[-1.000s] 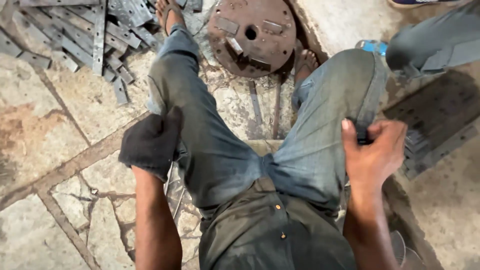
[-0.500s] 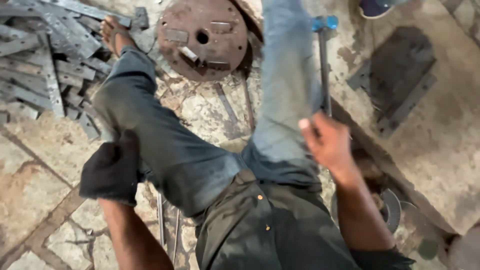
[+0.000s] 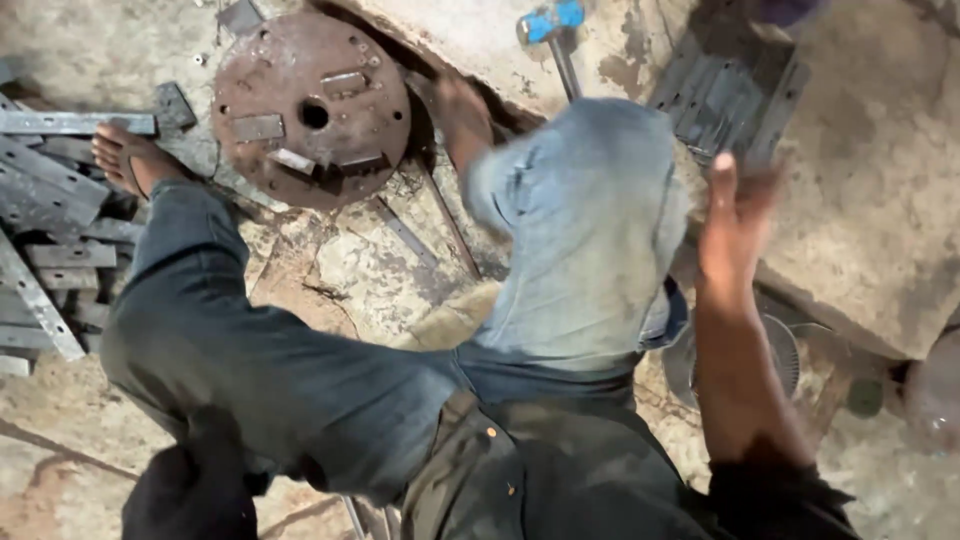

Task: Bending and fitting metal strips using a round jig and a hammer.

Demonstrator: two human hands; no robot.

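right hand (image 3: 735,225): risen off the knee since a second ago, fingers spread, empty, blurred | nearest: metal plates (image 3: 725,95) on slab's top edge | left hand (image 3: 190,490): dark-gloved by thigh, grip unclear

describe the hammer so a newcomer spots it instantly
Start at the round rusty metal disc on the stone floor, then look right along the raised concrete slab. The blue-headed hammer lies there, the only bright blue thing among grey metal.
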